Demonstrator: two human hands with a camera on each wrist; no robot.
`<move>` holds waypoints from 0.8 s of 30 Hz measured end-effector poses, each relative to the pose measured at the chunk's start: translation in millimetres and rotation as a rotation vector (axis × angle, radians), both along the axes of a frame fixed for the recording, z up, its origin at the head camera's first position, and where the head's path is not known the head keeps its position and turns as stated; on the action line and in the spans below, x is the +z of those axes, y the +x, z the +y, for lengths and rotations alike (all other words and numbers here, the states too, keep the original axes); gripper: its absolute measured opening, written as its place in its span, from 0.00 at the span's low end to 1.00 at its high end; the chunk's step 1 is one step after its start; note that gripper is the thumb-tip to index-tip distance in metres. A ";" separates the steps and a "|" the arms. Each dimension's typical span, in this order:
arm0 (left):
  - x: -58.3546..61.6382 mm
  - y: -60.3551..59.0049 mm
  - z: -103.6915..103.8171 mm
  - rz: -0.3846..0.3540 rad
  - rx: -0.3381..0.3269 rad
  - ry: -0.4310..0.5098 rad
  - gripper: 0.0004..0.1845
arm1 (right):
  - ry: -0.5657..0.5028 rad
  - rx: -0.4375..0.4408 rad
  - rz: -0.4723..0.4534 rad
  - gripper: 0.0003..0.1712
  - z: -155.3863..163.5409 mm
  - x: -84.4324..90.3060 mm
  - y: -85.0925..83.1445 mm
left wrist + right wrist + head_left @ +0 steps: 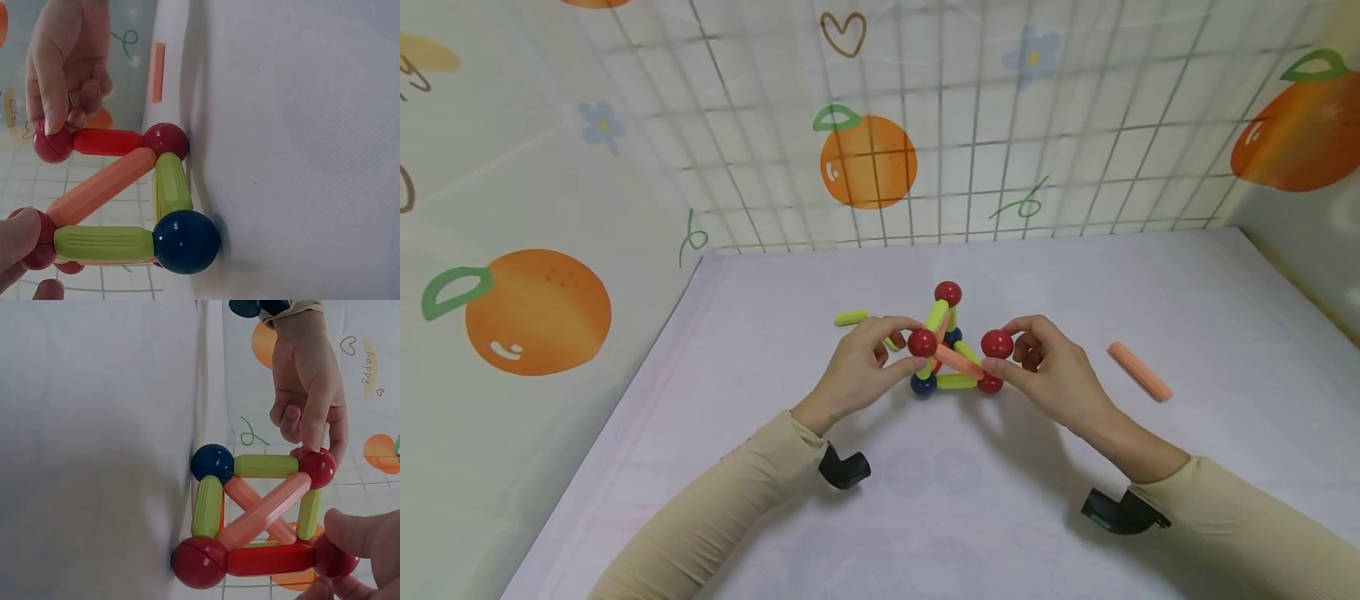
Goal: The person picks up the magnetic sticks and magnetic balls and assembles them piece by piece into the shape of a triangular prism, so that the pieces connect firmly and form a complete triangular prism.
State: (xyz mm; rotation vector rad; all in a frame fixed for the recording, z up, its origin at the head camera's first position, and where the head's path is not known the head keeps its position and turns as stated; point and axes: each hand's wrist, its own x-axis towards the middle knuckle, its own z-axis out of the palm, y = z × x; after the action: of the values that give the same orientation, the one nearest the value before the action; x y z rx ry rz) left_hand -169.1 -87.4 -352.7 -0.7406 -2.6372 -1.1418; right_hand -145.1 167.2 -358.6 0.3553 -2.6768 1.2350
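1. Both hands are on the little frame of plastic rods and glossy balls [951, 350], which stands near the middle of the pale lilac table cover [775, 333], its bottom balls touching the cover.
2. The left hand [861, 367] pinches the upper red ball [922, 342] on its side of the frame, fingertips curled round it; the left wrist camera shows a thumb pressed on that ball.
3. The right hand [1048, 367] pinches the other upper red ball [997, 343] between thumb and forefinger, with the remaining fingers tucked behind.
4. A peach-orange ribbed rod [958, 360] runs diagonally across the near face, from the left hand's ball down to the lower red ball [990, 383] by the right thumb.
5. A short red rod [270, 559] joins that lower red ball to the ball in the right hand.
6. At the near bottom corner sits a dark blue ball [923, 384], with a lime-green ribbed rod [957, 382] lying along the cover from it to the lower red ball.
7. One more red ball [947, 292] sits at the top back of the frame.
8. Loose pieces: a lime-green stick [851, 317] lies beyond the left hand, and a peach-orange stick [1139, 371] lies well apart to the right.
9. Behind stands a white wire grid [1000, 125] against a cloth printed with oranges [868, 162].
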 end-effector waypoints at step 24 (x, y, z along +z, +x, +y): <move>-12.5 -19.7 -25.0 -0.122 0.212 -0.154 0.26 | -0.004 -0.012 0.002 0.28 -0.8 -1.6 0.4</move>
State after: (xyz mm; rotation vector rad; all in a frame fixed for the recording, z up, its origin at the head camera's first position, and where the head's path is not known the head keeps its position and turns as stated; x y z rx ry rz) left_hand -188.8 -112.3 -365.2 -0.4137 -2.8467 -0.9647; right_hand -144.7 166.4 -360.2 0.3398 -2.6704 1.2358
